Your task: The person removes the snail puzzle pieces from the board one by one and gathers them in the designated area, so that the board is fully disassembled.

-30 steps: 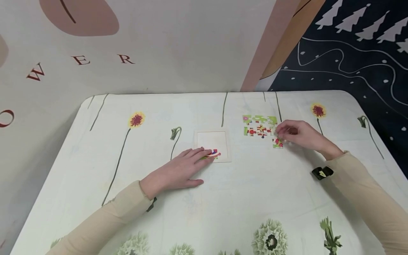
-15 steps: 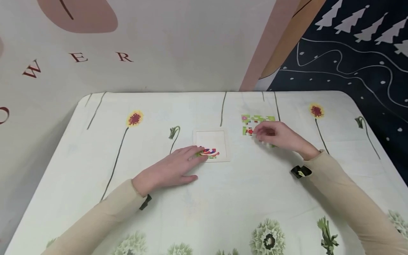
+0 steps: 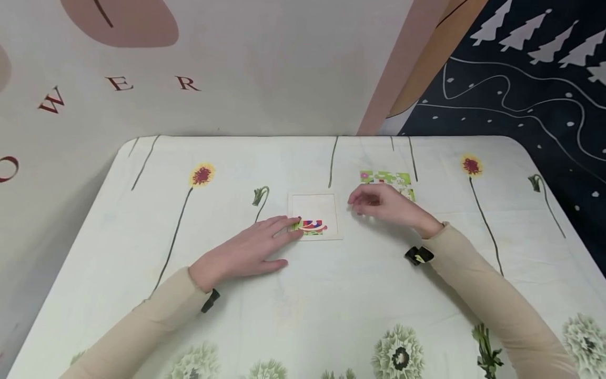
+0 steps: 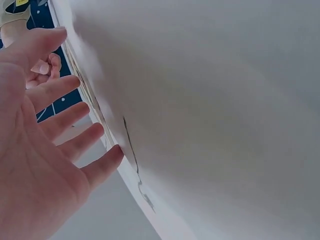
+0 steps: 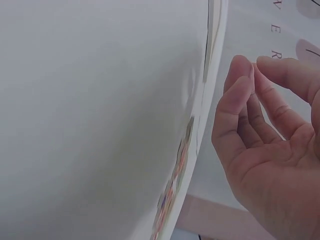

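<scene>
A square white puzzle board (image 3: 337, 210) lies mid-table in the head view, with several joined colourful puzzle pieces (image 3: 312, 227) in its lower left part. My left hand (image 3: 246, 248) rests flat beside it, fingers straight, fingertips on the board's left edge and the nearest pieces. Just right of the board hovers my right hand (image 3: 395, 206), its thumb and fingertips pinched together, as the right wrist view also shows. It seems to pinch a puzzle piece, which the fingers hide. Loose green puzzle pieces (image 3: 390, 177) lie behind that hand, some covered by it.
The table (image 3: 303, 316) has a white cloth printed with flowers and stems. A pale wall (image 3: 265, 68) with lettering stands at its far edge, and a dark panel with white trees (image 3: 511, 84) at the right. Each wrist wears a small black device.
My right hand has moved left from the loose pieces to beside the board. My left hand has drawn back slightly to the left, uncovering more of the pieces on the board.
</scene>
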A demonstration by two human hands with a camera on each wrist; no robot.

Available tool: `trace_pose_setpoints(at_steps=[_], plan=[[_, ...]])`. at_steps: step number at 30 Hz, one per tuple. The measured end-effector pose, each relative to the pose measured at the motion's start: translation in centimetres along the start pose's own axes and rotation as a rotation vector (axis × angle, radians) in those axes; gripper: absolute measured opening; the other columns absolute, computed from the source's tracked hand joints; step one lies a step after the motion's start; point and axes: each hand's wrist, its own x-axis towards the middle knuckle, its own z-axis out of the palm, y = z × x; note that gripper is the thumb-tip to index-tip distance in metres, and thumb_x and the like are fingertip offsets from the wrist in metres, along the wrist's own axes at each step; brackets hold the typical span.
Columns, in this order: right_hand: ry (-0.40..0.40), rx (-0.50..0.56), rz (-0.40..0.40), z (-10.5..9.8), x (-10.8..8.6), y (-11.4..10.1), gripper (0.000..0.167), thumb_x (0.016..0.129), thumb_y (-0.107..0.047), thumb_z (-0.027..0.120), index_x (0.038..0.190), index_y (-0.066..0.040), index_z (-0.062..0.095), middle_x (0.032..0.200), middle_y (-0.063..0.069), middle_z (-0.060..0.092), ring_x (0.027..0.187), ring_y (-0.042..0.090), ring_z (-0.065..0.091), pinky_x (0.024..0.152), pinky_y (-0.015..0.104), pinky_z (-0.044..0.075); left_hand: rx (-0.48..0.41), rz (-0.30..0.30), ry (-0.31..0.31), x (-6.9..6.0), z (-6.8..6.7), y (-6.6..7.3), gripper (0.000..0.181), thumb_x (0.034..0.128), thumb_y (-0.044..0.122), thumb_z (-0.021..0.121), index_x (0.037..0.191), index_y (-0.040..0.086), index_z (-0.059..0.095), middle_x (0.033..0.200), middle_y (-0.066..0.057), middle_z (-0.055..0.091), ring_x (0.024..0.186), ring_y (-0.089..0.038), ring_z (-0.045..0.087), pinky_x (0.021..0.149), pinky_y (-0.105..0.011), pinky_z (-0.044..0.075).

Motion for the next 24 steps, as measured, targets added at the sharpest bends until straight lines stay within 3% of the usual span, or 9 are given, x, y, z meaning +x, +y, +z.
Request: trace_pose_setpoints(at_steps=[16,24], plan=[[-0.096,-0.025,-0.002,2.6,1.8,-1.6,0.017,0.090,0.000,0.062,0.107,0.001,0.067,0.099,0.008,0.067,0.088,0.020,0.061,0.078,0.032,0.049,0.013,-0.020,-0.050,0.0,0.1,-0.1,0.067,0.0892,0.031,0.070,0.145,0.005,0.042,0.153,-0.015,0.032,0.137,-0.035,0.031,0.109,-0.049,0.028],[-0.157,-0.070,0.004,3.6,2.3,-2.2,0.019,0.090,0.000,0.062,0.109,0.001,0.067,0.100,0.007,0.066,0.085,0.019,0.057,0.078,0.033,0.048,0.007,-0.026,-0.045,-0.1,0.1,-0.1,0.068,0.0886,0.030,0.070,0.145,0.005,0.043,0.152,-0.015,0.033,0.137,-0.035,0.032,0.108,-0.049,0.029]])
